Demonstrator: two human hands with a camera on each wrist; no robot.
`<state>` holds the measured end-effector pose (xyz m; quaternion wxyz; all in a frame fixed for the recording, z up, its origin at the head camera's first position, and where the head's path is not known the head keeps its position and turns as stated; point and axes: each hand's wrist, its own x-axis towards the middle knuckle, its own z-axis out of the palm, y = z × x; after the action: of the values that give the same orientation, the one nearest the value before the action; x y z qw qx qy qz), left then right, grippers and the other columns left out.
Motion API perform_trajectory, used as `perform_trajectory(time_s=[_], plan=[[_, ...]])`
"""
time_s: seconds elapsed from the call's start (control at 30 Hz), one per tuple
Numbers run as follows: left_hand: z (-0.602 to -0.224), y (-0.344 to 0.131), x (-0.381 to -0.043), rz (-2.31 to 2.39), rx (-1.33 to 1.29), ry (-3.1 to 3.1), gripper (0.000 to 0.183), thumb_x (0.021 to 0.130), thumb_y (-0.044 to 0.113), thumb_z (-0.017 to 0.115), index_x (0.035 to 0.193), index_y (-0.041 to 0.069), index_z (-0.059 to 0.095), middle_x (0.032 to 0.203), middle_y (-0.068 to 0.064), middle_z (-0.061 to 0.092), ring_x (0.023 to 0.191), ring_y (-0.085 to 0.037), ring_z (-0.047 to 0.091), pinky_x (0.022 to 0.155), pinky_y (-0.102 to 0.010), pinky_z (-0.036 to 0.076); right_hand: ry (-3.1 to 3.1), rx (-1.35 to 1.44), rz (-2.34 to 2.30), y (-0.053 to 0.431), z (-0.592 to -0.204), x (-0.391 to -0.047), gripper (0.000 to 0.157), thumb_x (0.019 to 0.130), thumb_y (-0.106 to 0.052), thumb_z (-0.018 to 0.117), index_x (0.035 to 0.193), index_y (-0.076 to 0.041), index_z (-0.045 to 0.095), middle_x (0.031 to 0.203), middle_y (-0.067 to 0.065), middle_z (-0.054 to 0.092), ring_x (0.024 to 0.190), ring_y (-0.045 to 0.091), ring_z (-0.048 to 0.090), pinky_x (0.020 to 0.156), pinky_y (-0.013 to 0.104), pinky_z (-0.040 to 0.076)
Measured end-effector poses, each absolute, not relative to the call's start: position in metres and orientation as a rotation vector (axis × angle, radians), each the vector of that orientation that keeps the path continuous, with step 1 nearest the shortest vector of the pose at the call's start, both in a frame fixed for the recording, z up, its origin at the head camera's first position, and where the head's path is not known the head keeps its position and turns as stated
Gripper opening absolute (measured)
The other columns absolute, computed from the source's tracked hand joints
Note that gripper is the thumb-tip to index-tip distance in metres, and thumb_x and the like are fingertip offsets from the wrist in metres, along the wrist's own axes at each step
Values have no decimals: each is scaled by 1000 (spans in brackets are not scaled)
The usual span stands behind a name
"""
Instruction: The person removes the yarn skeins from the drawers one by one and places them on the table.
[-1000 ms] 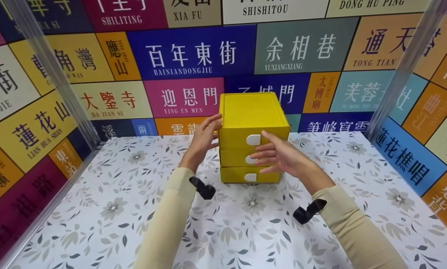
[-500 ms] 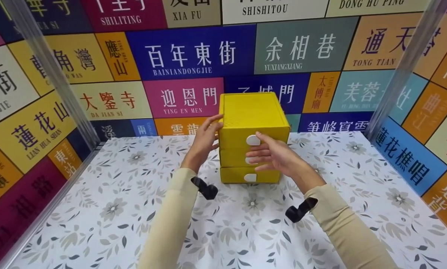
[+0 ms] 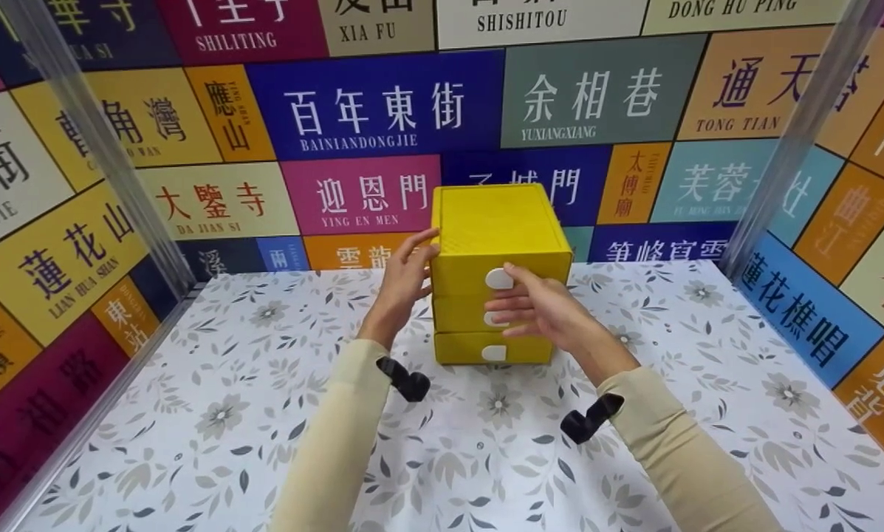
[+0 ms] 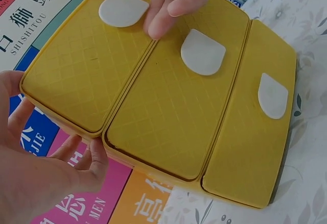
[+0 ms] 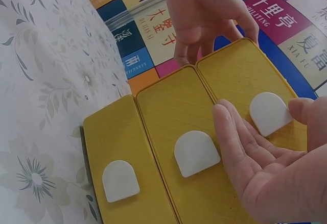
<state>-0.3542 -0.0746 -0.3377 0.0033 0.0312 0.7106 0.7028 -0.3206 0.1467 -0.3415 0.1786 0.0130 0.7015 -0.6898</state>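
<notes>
A yellow three-drawer box (image 3: 497, 222) stands on the table, each drawer front bearing a white rounded pull tab. All its drawers sit closed. My left hand (image 3: 401, 284) touches the box's left side near the upper edge, fingers loosely bent. At the front, my right hand (image 3: 549, 307) has its thumb at the edge of the top pull tab (image 5: 269, 114). Its other fingers are extended across the front, partly covering the middle tab (image 5: 197, 152). The bottom tab (image 3: 494, 353) is uncovered. Neither hand visibly grips anything.
A white tablecloth (image 3: 227, 458) with grey leaves and flowers covers the table. Colourful sign-patterned panels (image 3: 375, 103) rise behind and at both sides. Clear corner posts (image 3: 117, 148) stand at left and right. Black straps (image 3: 405, 380) stick out at the wrists.
My right hand has moved slightly left, bringing its thumb to the top pull tab. The left hand stays against the box's side. The box and drawers have not moved.
</notes>
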Motion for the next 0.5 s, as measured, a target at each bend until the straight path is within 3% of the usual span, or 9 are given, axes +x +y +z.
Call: perform_trajectory(time_s=[0.33,0.5], plan=[[-340,-76,-354,2211,108,2211,38,103,34,53,140,32,54,149,-7,51,135,-37,52,112,-56,42,2028,89,-1953,143,-340,-318,60,102,-55,46,131,-4,60,109,3,76,96,17,74,94,37,57],[-337,-76,-355,2205,89,2202,38,102,34,54,140,31,54,147,-6,52,135,-36,52,112,-56,43,2017,104,-1984,142,-341,-316,60,101,-54,48,130,-3,60,106,3,76,95,18,75,86,32,60]])
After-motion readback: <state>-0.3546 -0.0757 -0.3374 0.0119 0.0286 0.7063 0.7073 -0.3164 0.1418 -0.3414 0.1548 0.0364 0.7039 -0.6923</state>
